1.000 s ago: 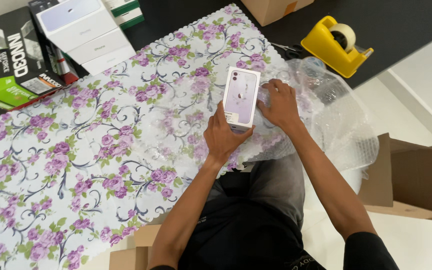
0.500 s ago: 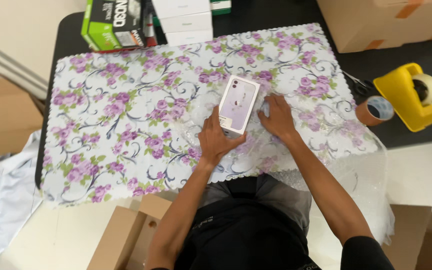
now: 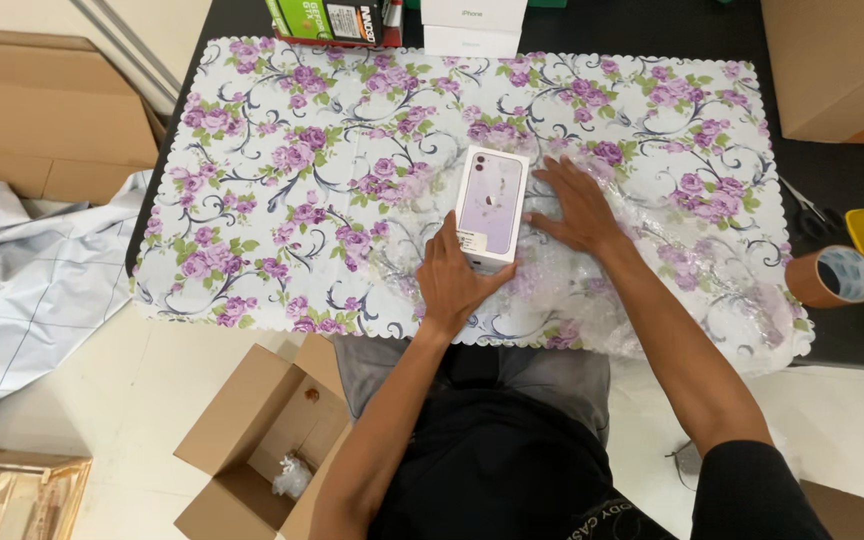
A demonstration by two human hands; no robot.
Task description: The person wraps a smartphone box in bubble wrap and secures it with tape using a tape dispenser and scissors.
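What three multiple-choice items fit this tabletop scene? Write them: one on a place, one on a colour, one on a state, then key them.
1. Where does the phone box lie?
A. On the bubble wrap over the floral tablecloth
B. Inside the open carton on the floor
C. On top of the tape roll

2. What colour are the flowers on the tablecloth?
A. Yellow
B. Purple
C. Red

3. How is the right hand placed?
A. Clenched around the tape roll
B. Raised off the table
C. Flat, fingers spread, on the bubble wrap

Key: 1 A, the box lies on the clear wrap on the cloth, with the left hand at its near end. 2 B, the blooms are purple with green leaves. 3 C, the palm presses the wrap just beside the box.
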